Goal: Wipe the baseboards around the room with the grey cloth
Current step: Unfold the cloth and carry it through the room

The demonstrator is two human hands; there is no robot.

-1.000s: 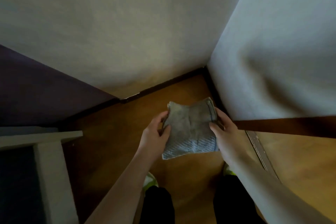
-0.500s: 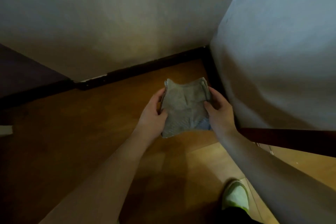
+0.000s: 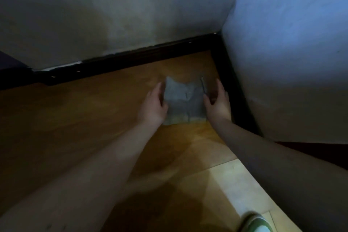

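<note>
1. Holding the grey cloth (image 3: 183, 102) stretched between both hands above the floor (image 3: 75, 128), near the room corner: left hand (image 3: 153, 104) and right hand (image 3: 218, 103) each pinching one side edge.
2. Preparing step, judged: no baseboard (image 3: 131, 60) contact yet.
3. Next: lowering the cloth onto the dark baseboard, then wiping along it.

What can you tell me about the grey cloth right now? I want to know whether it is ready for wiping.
The grey cloth looks like soft towelling, folded into a rough square with its two far corners poking up and a paler strip along the near edge. It is held between both hands over the brown wooden floor, near the corner where the dark baseboards meet. The left hand grips its left edge, the right hand its right edge. It does not touch the baseboards.
</note>
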